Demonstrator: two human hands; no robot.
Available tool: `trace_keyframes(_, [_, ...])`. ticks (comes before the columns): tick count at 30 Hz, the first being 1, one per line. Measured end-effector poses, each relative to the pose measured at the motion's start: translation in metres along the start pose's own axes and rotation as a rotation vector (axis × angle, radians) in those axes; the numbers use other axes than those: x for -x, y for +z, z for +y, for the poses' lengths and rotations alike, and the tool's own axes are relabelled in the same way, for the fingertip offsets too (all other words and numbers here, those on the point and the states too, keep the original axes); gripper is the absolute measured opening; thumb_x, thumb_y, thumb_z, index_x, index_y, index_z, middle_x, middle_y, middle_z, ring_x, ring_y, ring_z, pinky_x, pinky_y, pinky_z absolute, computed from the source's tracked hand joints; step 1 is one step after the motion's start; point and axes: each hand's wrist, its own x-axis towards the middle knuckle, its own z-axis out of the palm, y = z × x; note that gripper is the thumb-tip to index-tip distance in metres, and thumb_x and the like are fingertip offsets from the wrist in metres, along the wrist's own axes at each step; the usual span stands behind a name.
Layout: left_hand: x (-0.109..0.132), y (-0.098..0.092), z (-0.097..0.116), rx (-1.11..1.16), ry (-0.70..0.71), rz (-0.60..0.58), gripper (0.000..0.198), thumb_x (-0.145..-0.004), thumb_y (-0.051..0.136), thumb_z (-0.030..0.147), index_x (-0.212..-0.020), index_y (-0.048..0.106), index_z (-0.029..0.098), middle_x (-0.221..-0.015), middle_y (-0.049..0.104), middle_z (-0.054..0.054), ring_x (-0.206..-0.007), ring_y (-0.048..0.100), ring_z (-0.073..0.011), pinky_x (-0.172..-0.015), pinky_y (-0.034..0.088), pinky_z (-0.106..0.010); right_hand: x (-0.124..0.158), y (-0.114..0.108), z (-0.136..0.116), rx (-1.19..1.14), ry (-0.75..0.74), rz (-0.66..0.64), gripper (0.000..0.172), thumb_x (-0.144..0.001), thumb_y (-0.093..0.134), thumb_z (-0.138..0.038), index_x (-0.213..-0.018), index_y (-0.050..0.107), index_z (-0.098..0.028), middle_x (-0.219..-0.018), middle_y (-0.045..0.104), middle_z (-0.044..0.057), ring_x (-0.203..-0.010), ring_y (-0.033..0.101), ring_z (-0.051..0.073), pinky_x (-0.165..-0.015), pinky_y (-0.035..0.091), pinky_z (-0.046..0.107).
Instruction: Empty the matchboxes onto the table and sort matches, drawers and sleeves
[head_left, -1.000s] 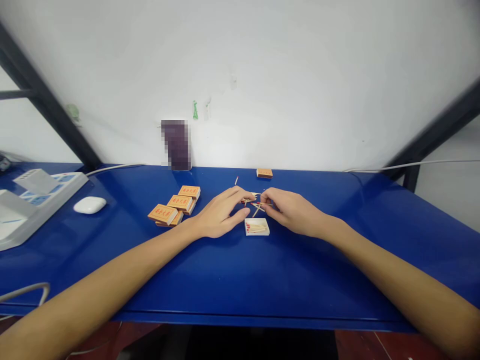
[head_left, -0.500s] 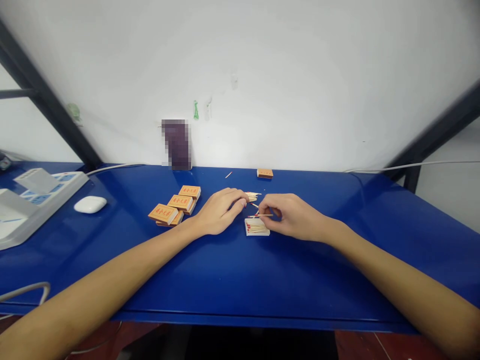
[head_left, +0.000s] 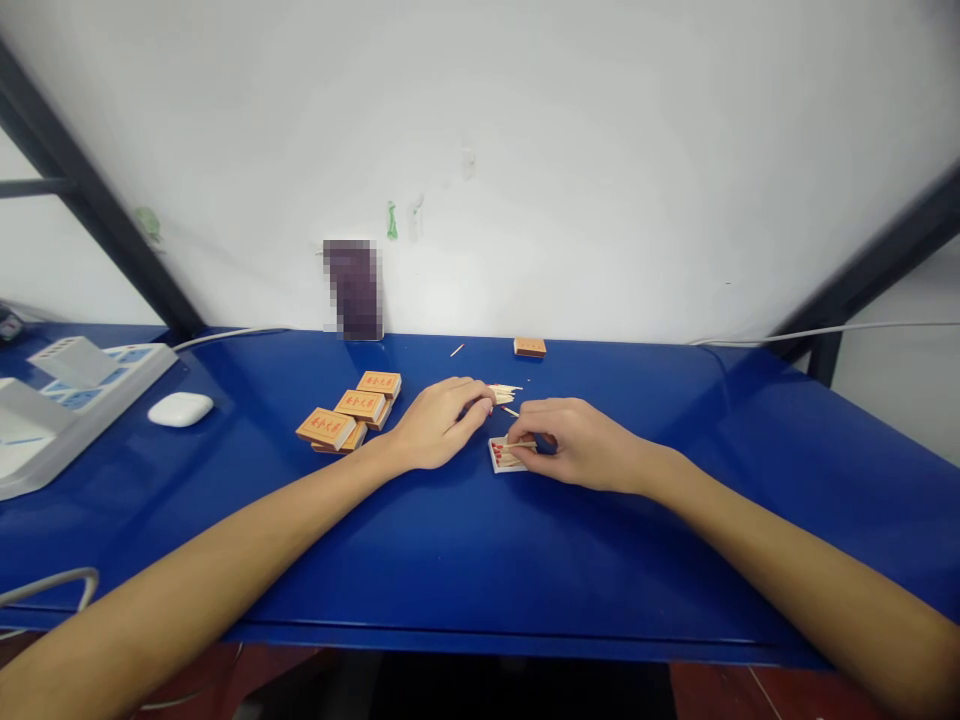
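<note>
In the head view a small white matchbox tray (head_left: 496, 468), partly filled with red-headed matches, lies on the blue table. Over it is my right hand (head_left: 574, 445), thumb and forefinger pinching a match (head_left: 523, 444) at tray level; the hand hides the tray's right end. My left hand (head_left: 446, 420) lies palm down to the left, fingers apart and lightly bent. Its fingertips are at the left end of a small heap of loose matches (head_left: 508, 394) and partly cover it. Another loose match (head_left: 511, 412) lies between the hands.
Several orange matchboxes (head_left: 361, 405) are stacked left of my left hand. One more matchbox (head_left: 530, 347) and a single match (head_left: 457, 350) lie near the wall. At the left are a white earphone case (head_left: 181, 409) and a power strip (head_left: 146, 372). A blurred dark panel (head_left: 358, 290) stands against the wall.
My right hand has lowered with the match from above the tray's back edge into the tray, moving slightly left and toward me. The left hand has stayed nearly still.
</note>
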Motion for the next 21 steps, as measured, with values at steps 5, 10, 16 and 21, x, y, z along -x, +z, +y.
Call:
trace_keyframes(5, [0.000,0.000,0.001,-0.024,0.007,-0.017,0.031,-0.101,0.034,0.032,-0.098,0.063,0.018,-0.096,0.068,-0.004,-0.090,0.061,-0.0192,-0.085,0.046,-0.034,0.000,0.000,-0.001,-0.007,-0.014,0.017,0.023,-0.095,0.053,-0.032,-0.086,0.069,-0.019,-0.078,0.065,0.003,-0.064,0.055,0.013,-0.062,0.041,0.027])
trace_keyframes(10, [0.000,0.000,0.001,-0.029,0.010,-0.029,0.030,-0.101,0.035,0.031,-0.098,0.062,0.018,-0.095,0.068,-0.005,-0.090,0.061,-0.0192,-0.085,0.045,-0.034,0.001,-0.002,-0.002,-0.043,-0.008,0.012,0.020,-0.093,0.058,-0.035,-0.090,0.070,-0.020,-0.080,0.065,0.003,-0.069,0.057,0.015,-0.065,0.042,0.027])
trace_keyframes(16, [0.001,0.003,-0.004,-0.095,0.003,-0.036,0.028,-0.101,0.036,0.029,-0.100,0.062,0.018,-0.094,0.066,-0.004,-0.087,0.058,-0.0192,-0.085,0.044,-0.036,-0.001,0.006,0.018,-0.024,0.071,0.181,0.015,-0.094,0.050,-0.027,-0.098,0.064,-0.020,-0.084,0.064,0.003,-0.070,0.055,0.015,-0.065,0.041,0.028])
trace_keyframes(21, [0.000,0.003,-0.006,-0.173,-0.012,-0.129,0.034,-0.096,0.035,0.017,-0.114,0.064,0.019,-0.102,0.061,-0.007,-0.093,0.052,-0.0215,-0.090,0.043,-0.040,0.000,0.010,0.035,0.027,0.175,0.107,0.017,-0.094,0.052,-0.026,-0.104,0.063,-0.020,-0.088,0.059,0.003,-0.071,0.054,0.015,-0.065,0.040,0.029])
